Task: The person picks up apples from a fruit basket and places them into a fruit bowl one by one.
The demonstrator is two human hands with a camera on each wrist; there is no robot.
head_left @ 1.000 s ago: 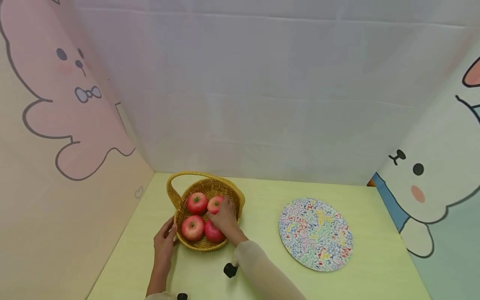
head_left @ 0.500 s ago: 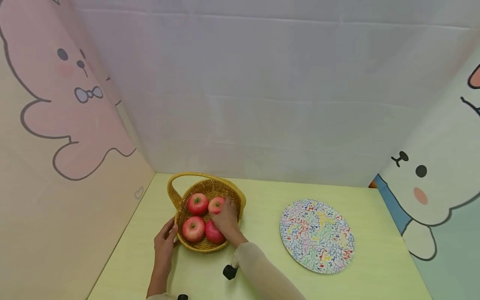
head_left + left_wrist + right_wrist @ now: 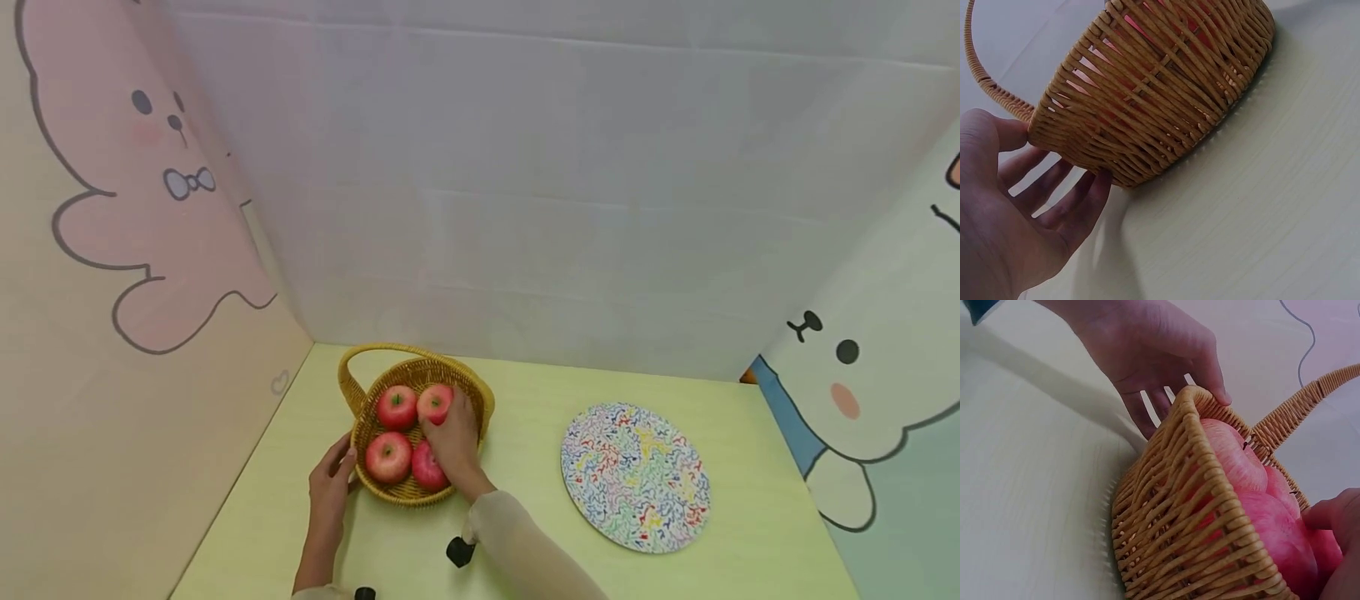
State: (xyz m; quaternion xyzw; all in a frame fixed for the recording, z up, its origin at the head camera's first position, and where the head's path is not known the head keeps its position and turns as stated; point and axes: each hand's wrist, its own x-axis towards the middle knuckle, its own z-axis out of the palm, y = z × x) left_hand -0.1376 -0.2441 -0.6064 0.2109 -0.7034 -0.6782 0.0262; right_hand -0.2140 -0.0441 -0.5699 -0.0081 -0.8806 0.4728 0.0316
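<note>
A round wicker basket (image 3: 411, 498) with an arched handle stands at the left of the table in the head view. Inside it are several red apples, among them one at the front left (image 3: 388, 457) and one at the back left (image 3: 397, 407). My right hand (image 3: 456, 437) reaches over the basket's right side and grips the back-right apple (image 3: 434, 403), its fingers along that apple's right side. Another apple (image 3: 427, 467) is partly hidden below this hand. At the basket's left, my left hand (image 3: 1025, 209) holds the wall, thumb at the rim and fingers against the outer weave.
A round, flat board (image 3: 636, 477) with a multicoloured squiggle pattern lies on the pale yellow table (image 3: 525, 433), right of the basket. Fabric walls with cartoon animals enclose the left, back and right. A black wrist-worn piece (image 3: 460, 551) sits at my right sleeve.
The fingers of my right hand have shifted slightly to the right side of the back-right apple, so more of it shows. My left hand and the basket stay about where they were.
</note>
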